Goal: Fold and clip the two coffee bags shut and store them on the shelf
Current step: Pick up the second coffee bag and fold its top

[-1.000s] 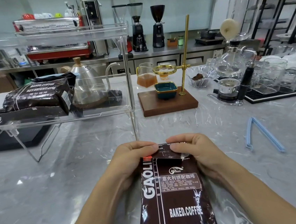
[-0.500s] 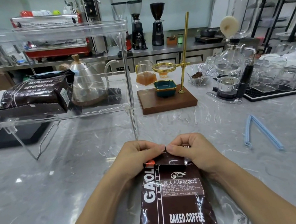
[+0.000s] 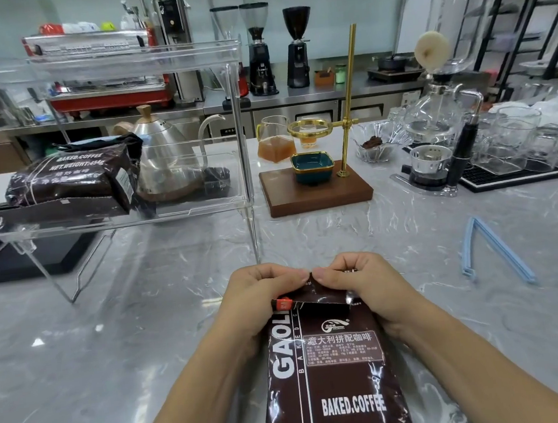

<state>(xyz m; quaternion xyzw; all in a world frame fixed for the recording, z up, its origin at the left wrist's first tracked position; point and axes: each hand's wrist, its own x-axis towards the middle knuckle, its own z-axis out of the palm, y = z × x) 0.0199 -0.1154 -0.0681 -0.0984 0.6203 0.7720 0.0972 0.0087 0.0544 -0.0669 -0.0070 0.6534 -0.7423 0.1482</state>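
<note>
Now both hands, left hand (image 3: 260,294) and right hand (image 3: 361,283), are pinching the folded top of the coffee bag (image 3: 333,378) at lower centre; the blue clip (image 3: 491,251) is lying right of the frame, nearer the right hand.

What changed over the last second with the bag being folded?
Both hands, left hand and right hand, kept pinching the coffee bag's top and rolled the fold further toward the person; thumbs closed together. The blue clip and the shelved bag stayed put.
</note>
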